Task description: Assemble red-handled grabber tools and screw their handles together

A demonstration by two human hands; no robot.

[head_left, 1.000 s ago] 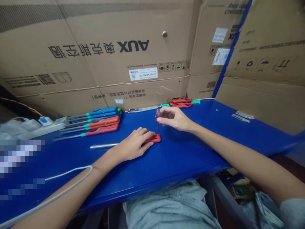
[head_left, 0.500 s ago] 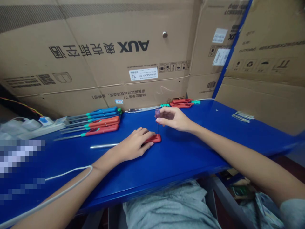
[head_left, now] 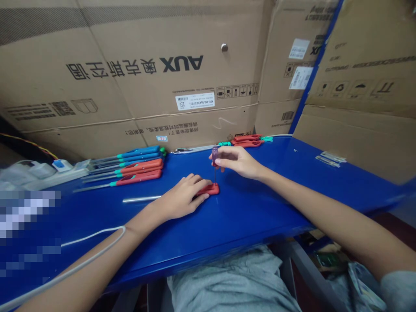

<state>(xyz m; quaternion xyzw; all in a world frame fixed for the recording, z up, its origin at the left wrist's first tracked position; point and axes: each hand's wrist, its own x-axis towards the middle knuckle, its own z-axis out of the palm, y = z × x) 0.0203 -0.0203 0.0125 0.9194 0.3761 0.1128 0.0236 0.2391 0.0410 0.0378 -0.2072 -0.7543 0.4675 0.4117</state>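
Observation:
My left hand [head_left: 180, 198] lies over a red-handled tool [head_left: 210, 189] on the blue table [head_left: 247, 212], pressing it down; its metal shaft [head_left: 141, 199] sticks out to the left. My right hand [head_left: 238, 161] pinches a small purple-handled screwdriver [head_left: 215, 157] held upright, its thin tip resting on the end of the red handle.
A row of red and blue screwdrivers [head_left: 136, 164] lies at the back left, beside a white power strip [head_left: 58, 170]. More red tools [head_left: 248, 140] sit at the back centre. Cardboard boxes [head_left: 182, 78] wall the rear and right. A white cable [head_left: 81, 255] crosses my left forearm.
The fingers of my right hand have shifted slightly around the purple screwdriver handle. My left hand and the red tool stay where they were.

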